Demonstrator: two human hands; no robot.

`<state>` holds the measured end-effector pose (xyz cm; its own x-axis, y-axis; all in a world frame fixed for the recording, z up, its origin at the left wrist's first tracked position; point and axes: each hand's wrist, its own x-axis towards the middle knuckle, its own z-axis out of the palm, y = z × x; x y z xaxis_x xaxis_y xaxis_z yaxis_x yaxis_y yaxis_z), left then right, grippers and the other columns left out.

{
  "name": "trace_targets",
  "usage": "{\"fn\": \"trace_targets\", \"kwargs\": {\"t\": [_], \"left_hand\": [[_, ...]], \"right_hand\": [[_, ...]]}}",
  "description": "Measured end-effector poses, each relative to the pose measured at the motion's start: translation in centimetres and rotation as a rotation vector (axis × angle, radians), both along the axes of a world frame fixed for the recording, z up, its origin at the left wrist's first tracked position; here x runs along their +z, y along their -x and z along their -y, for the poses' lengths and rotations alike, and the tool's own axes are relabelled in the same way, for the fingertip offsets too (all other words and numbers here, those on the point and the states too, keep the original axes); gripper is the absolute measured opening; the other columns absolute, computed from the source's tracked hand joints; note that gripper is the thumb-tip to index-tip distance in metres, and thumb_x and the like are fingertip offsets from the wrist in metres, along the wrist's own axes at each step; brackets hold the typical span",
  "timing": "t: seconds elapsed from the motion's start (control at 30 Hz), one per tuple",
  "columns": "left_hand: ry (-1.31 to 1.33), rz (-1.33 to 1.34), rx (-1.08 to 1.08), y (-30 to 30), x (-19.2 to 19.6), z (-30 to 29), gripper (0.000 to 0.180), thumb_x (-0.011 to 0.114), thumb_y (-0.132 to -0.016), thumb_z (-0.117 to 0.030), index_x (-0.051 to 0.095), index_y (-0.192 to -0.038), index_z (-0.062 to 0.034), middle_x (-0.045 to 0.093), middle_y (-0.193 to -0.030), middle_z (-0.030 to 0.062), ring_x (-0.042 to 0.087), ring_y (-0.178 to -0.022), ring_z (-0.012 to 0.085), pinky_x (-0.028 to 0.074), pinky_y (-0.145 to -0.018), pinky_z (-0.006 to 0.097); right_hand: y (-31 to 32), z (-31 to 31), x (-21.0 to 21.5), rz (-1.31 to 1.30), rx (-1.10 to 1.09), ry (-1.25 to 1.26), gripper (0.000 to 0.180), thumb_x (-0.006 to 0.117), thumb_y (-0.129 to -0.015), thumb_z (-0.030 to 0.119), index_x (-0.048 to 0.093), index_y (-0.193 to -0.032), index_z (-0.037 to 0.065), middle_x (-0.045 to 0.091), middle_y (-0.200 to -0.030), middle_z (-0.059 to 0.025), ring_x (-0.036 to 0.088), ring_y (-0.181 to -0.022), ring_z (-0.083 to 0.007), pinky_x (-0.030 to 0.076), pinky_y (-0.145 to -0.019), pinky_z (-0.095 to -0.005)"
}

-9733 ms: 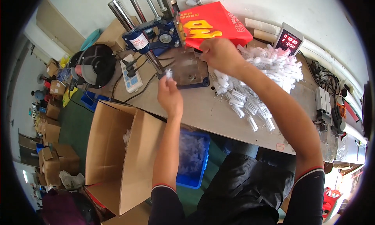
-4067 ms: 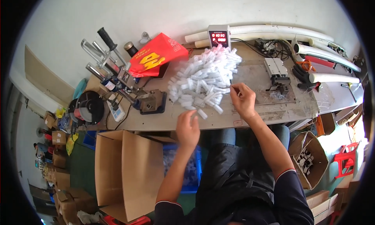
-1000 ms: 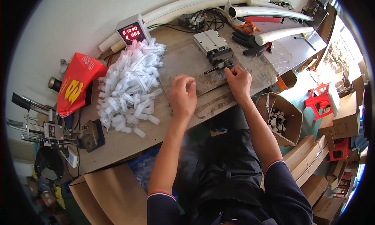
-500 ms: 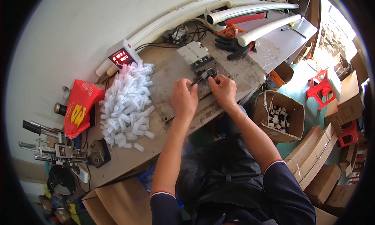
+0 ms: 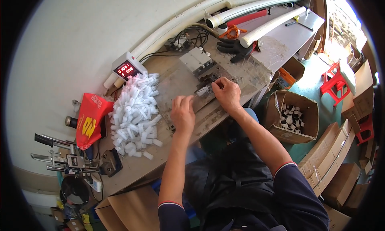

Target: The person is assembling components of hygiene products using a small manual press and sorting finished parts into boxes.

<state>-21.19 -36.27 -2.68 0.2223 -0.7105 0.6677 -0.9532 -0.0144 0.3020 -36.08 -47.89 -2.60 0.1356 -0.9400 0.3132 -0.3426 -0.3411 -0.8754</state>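
My left hand (image 5: 183, 112) is over the near edge of a metal plate (image 5: 170, 88), fingers loosely bent, thumb apart from them and nothing visible between. Just beyond its fingertips is a white ribbed piece (image 5: 202, 91) like a short coil or brush, in front of a small metal fixture (image 5: 205, 70) with a pale block on top. My right hand (image 5: 227, 95) is at the fixture's right side, thumb and fingertips pinched together; what they grip is hidden. Left of the plate, a large heap of similar white ribbed pieces (image 5: 136, 114) covers the bench.
A counter with a red display (image 5: 127, 68) and a red bag (image 5: 91, 120) flank the heap. A black glove (image 5: 234, 48) and long white tubes (image 5: 272, 26) lie farther back. A carton (image 5: 276, 124) of black-and-white pieces stands right of the bench; a lever press (image 5: 76, 161) is at left.
My left hand has drawn back from the fixture, toward me and leftward; the white ribbed piece now shows between the hands. My right hand stays pinched at the fixture. The view has shifted slightly.
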Motion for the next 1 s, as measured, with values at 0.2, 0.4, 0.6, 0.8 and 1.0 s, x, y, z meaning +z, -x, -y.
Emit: {"fn": "trace_targets", "kwargs": {"t": [0.2, 0.4, 0.6, 0.8, 1.0], "left_hand": [[0.103, -0.137, -0.009, 0.3, 0.1, -1.0, 0.01, 0.072, -0.09, -0.004, 0.073, -0.099, -0.0079, 0.066, -0.098, 0.0088, 0.066, -0.092, 0.0298, 0.053, -0.08, 0.039], [0.123, -0.201, -0.035, 0.4, -0.1, -0.9, 0.009, 0.071, -0.09, -0.003, 0.073, -0.098, -0.0063, 0.068, -0.099, 0.0095, 0.067, -0.092, 0.0296, 0.053, -0.081, 0.039], [0.115, -0.245, 0.027, 0.1, -0.5, -1.0, 0.01, 0.072, -0.089, -0.002, 0.072, -0.098, -0.0064, 0.068, -0.098, 0.01, 0.067, -0.093, 0.0301, 0.053, -0.081, 0.04], [0.039, -0.026, -0.144, 0.2, -0.5, -0.5, 0.01, 0.07, -0.086, -0.005, 0.066, -0.095, -0.0053, 0.066, -0.091, 0.0111, 0.064, -0.088, 0.0335, 0.051, -0.077, 0.046], [0.125, 0.066, -0.034, 0.0, -0.4, -2.6, 0.015, 0.07, -0.087, -0.004, 0.064, -0.101, -0.0057, 0.065, -0.088, 0.0117, 0.065, -0.084, 0.0328, 0.052, -0.074, 0.046]], "right_hand": [[0.0, -0.3, -0.9, 0.057, 0.165, 0.154, 0.018, 0.07, -0.084, 0.013, 0.075, -0.1, 0.008, 0.076, -0.092, -0.0131, 0.074, -0.084, -0.0335, 0.058, -0.076, -0.0421], [0.5, 0.0, -0.9, 0.094, 0.336, 0.159, 0.024, 0.068, -0.084, 0.005, 0.075, -0.106, 0.008, 0.077, -0.096, -0.0115, 0.073, -0.08, -0.0274, 0.057, -0.072, -0.0366], [0.6, -0.1, -0.5, 0.159, 0.486, -0.007, 0.026, 0.07, -0.084, 0.005, 0.074, -0.11, 0.003, 0.075, -0.09, -0.0106, 0.069, -0.076, -0.0151, 0.054, -0.069, -0.0304], [0.6, 0.5, -1.2, 0.113, 0.521, 0.012, 0.015, 0.069, -0.09, 0.003, 0.076, -0.103, 0.0, 0.074, -0.087, -0.0049, 0.065, -0.083, -0.0075, 0.053, -0.076, -0.0261], [-0.4, -0.8, -0.2, 0.234, 0.521, -0.134, 0.016, 0.069, -0.094, 0.004, 0.074, -0.108, -0.002, 0.072, -0.09, 0.0002, 0.061, -0.08, -0.0043, 0.049, -0.073, -0.0223]]}}
